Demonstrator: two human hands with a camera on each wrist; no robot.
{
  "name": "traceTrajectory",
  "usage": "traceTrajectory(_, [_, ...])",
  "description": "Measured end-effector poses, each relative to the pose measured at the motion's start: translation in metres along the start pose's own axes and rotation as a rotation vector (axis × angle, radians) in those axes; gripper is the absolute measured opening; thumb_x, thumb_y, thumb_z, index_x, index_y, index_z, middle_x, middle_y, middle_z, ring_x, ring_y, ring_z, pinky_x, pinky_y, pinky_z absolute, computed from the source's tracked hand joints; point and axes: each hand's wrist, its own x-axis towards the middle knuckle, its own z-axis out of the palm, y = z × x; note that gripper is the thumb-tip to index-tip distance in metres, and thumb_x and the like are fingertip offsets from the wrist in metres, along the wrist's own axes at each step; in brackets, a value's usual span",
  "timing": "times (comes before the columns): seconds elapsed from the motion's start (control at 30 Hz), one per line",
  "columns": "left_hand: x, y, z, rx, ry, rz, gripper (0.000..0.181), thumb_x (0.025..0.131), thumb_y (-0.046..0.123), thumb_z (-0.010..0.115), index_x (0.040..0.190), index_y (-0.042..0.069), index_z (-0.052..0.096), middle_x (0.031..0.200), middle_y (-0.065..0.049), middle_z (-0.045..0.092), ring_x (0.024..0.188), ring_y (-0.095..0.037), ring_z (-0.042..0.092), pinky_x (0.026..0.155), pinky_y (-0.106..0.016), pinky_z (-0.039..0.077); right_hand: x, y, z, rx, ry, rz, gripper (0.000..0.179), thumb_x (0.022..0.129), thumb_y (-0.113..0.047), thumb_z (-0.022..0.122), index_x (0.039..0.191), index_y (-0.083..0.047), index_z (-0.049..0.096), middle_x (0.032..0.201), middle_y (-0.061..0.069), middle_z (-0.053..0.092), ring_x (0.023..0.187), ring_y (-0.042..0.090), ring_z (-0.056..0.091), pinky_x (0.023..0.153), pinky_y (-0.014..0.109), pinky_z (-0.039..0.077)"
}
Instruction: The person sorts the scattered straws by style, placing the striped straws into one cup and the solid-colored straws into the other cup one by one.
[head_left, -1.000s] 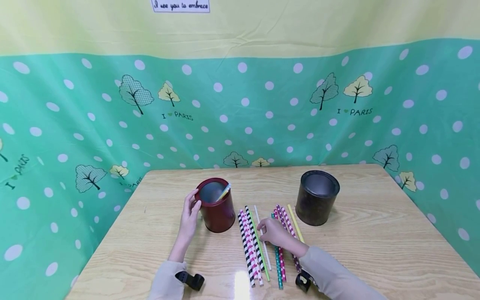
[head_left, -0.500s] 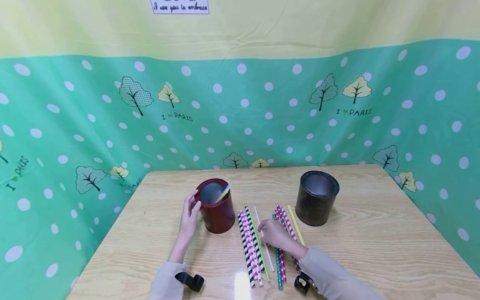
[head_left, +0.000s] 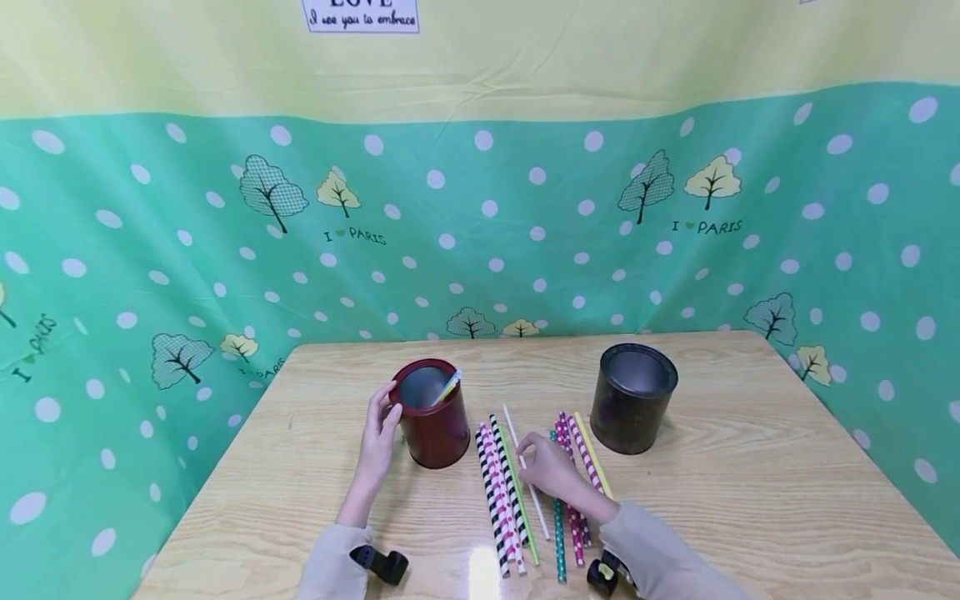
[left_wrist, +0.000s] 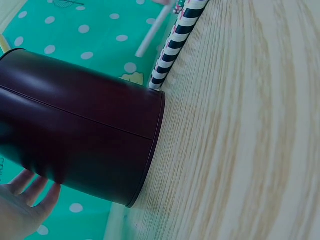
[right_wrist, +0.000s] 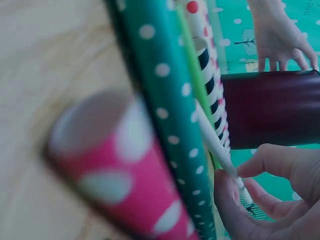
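Note:
My left hand [head_left: 378, 433] rests its spread, fairly straight fingers [right_wrist: 272, 64] against the side and near the rim of a dark red can [head_left: 437, 433], which stands upright. A few thin straws [head_left: 448, 387], blue and yellow, lean inside that can. Between thumb and fingertips my right hand [head_left: 555, 468] pinches a thin white straw [head_left: 538, 510]; in the right wrist view the straw [right_wrist: 216, 142] slants up from the table, its upper end beyond the fingertips. Left of this hand lie several striped paper straws [head_left: 495, 500] and a thin green straw [head_left: 522, 500].
Beneath and right of my right wrist lie a teal dotted straw [head_left: 558, 533], pink and purple patterned straws [head_left: 577, 537] and a yellow straw [head_left: 592, 454]. A black can [head_left: 633, 400] stands at the right. Behind the wooden table [head_left: 750, 467] hangs a green dotted curtain [head_left: 525, 292].
The white straw has tilted, its far end rising slightly to the left. Pink and purple straws under my right wrist have shifted right. My left hand and the red can stay put.

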Motion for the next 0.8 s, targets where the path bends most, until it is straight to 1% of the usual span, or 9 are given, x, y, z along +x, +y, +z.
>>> traceTrajectory(0.13, [0.000, 0.000, 0.000, 0.001, -0.002, -0.003, 0.038, 0.092, 0.001, 0.039, 0.129, -0.004, 0.032, 0.113, -0.009, 0.044, 0.100, -0.002, 0.043, 0.083, -0.011, 0.036, 0.000, -0.002, -0.002, 0.083, 0.043, -0.022, 0.032, 0.068, 0.006, 0.060, 0.099, 0.001, 0.052, 0.060, 0.002, 0.051, 0.045, 0.009, 0.044, 0.040, 0.021, 0.035])
traceTrajectory(0.23, [0.000, 0.000, 0.000, 0.005, -0.002, -0.004, 0.038, 0.092, 0.001, 0.039, 0.129, -0.004, 0.032, 0.114, -0.009, 0.044, 0.100, -0.002, 0.043, 0.083, -0.011, 0.036, 0.000, -0.004, -0.003, 0.126, 0.080, -0.032, 0.035, 0.068, 0.007, 0.060, 0.101, 0.003, 0.051, 0.065, 0.004, 0.054, 0.045, 0.009, 0.048, 0.040, 0.022, 0.041])
traceTrajectory(0.33, [0.000, 0.000, 0.000, 0.009, 0.000, -0.006, 0.038, 0.092, 0.001, 0.039, 0.129, -0.003, 0.032, 0.114, -0.011, 0.044, 0.100, -0.002, 0.043, 0.083, -0.011, 0.036, 0.001, -0.006, -0.005, 0.166, 0.111, -0.024, 0.037, 0.067, 0.007, 0.060, 0.103, 0.004, 0.049, 0.068, 0.006, 0.054, 0.046, 0.010, 0.048, 0.039, 0.023, 0.042])
traceTrajectory(0.5, [-0.001, 0.001, 0.000, 0.014, 0.000, -0.009, 0.038, 0.092, 0.001, 0.039, 0.129, -0.003, 0.032, 0.115, -0.014, 0.044, 0.099, -0.002, 0.043, 0.083, -0.011, 0.036, 0.002, -0.010, -0.008, 0.219, 0.148, -0.017, 0.041, 0.067, 0.008, 0.059, 0.106, 0.005, 0.049, 0.073, 0.008, 0.055, 0.050, 0.010, 0.050, 0.042, 0.023, 0.042])
traceTrajectory(0.6, [-0.001, 0.001, -0.001, 0.010, -0.002, -0.009, 0.038, 0.092, 0.001, 0.039, 0.129, -0.004, 0.032, 0.114, -0.012, 0.044, 0.099, -0.002, 0.043, 0.082, -0.011, 0.036, 0.001, -0.012, -0.010, 0.254, 0.161, -0.059, 0.041, 0.067, 0.008, 0.057, 0.107, 0.006, 0.049, 0.074, 0.009, 0.054, 0.051, 0.011, 0.051, 0.044, 0.024, 0.044])
traceTrajectory(0.63, [-0.001, 0.001, -0.001, 0.007, -0.003, -0.006, 0.038, 0.092, 0.001, 0.039, 0.129, -0.004, 0.032, 0.113, -0.010, 0.044, 0.099, -0.002, 0.044, 0.083, -0.011, 0.036, 0.000, -0.013, -0.011, 0.267, 0.168, -0.102, 0.040, 0.067, 0.007, 0.056, 0.106, 0.007, 0.049, 0.073, 0.008, 0.053, 0.051, 0.010, 0.051, 0.044, 0.023, 0.045])
traceTrajectory(0.73, [-0.001, 0.001, -0.001, 0.005, -0.001, 0.000, 0.038, 0.092, 0.000, 0.039, 0.129, -0.004, 0.032, 0.111, -0.007, 0.045, 0.098, -0.002, 0.044, 0.082, -0.011, 0.036, -0.001, -0.015, -0.012, 0.296, 0.172, -0.156, 0.039, 0.067, 0.005, 0.056, 0.106, 0.009, 0.049, 0.074, 0.008, 0.052, 0.054, 0.011, 0.053, 0.046, 0.025, 0.047])
traceTrajectory(0.8, [-0.001, 0.000, -0.001, 0.007, 0.001, 0.001, 0.038, 0.092, 0.000, 0.039, 0.129, -0.005, 0.032, 0.110, -0.005, 0.045, 0.097, -0.001, 0.044, 0.082, -0.011, 0.036, 0.000, -0.018, -0.012, 0.316, 0.177, -0.154, 0.038, 0.068, 0.005, 0.056, 0.105, 0.009, 0.050, 0.075, 0.009, 0.052, 0.057, 0.012, 0.054, 0.048, 0.025, 0.048])
